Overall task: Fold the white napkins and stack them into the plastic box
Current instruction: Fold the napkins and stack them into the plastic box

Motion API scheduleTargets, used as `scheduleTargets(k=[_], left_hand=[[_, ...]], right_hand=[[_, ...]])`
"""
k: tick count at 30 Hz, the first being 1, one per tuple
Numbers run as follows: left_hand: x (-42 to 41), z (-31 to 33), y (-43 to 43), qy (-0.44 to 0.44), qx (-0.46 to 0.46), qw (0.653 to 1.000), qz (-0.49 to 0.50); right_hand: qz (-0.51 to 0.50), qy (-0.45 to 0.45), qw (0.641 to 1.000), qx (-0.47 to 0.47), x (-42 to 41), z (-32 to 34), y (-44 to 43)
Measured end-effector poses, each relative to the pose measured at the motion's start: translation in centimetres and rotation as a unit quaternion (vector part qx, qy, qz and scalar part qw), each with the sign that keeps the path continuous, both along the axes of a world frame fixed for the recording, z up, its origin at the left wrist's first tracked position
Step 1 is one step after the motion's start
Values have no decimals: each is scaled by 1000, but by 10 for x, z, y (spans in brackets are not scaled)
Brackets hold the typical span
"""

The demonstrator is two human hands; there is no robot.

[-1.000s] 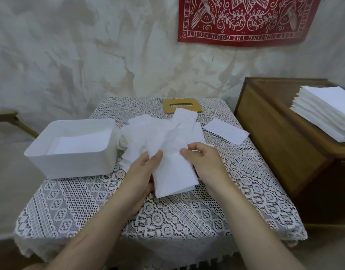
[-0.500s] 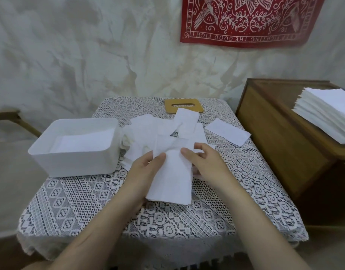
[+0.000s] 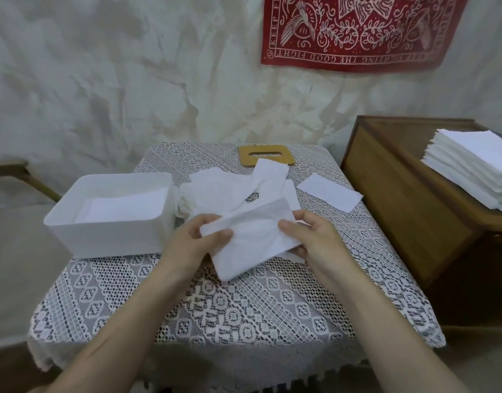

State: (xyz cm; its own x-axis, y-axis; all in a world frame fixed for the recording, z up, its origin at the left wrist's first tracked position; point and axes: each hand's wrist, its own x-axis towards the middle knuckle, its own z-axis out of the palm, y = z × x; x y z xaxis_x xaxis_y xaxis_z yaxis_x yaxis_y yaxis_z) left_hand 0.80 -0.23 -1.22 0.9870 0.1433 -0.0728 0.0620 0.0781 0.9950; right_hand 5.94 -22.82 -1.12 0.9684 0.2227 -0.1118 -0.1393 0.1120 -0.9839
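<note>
Above the middle of the lace-covered table (image 3: 244, 307), one white napkin (image 3: 252, 236) is held clear of the cloth, tilted, with its lowest corner pointing toward the person. The left hand (image 3: 195, 245) pinches its left edge, thumb on top and fingers curled beneath. The right hand (image 3: 309, 236) grips the right edge in the same way, thumb over, fingers tucked under. Neither hand has anything else in it.

The plastic box (image 3: 108, 239) stands just left of the hands on the table. At least one flat sheet (image 3: 122, 207) lies on its floor; the count cannot be told. A heap of loose napkins (image 3: 224, 188) lies beyond the hands, beside the box, and a single sheet (image 3: 329, 192) lies apart to the right.

Assessment: the folding step is in hand. The held piece appears partly doubled, but the number of folds made cannot be confirmed. The next move would call for bringing the edges level, pressing the crease, then carrying the piece left over the box rim and laying it flat and square on the sheet inside. Most of the work is outstanding, given the heap.
</note>
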Motion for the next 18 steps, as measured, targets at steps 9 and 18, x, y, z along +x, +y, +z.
scheduleTargets(k=[9,18], left_hand=[[-9,-12,-13,-68,58,996,24],[-12,-14,-25,-119,40,990,60]], right_hand=[[38,-155,954,-255,-21,-8,-9],[27,-138,981,-132,-27,-9,2]])
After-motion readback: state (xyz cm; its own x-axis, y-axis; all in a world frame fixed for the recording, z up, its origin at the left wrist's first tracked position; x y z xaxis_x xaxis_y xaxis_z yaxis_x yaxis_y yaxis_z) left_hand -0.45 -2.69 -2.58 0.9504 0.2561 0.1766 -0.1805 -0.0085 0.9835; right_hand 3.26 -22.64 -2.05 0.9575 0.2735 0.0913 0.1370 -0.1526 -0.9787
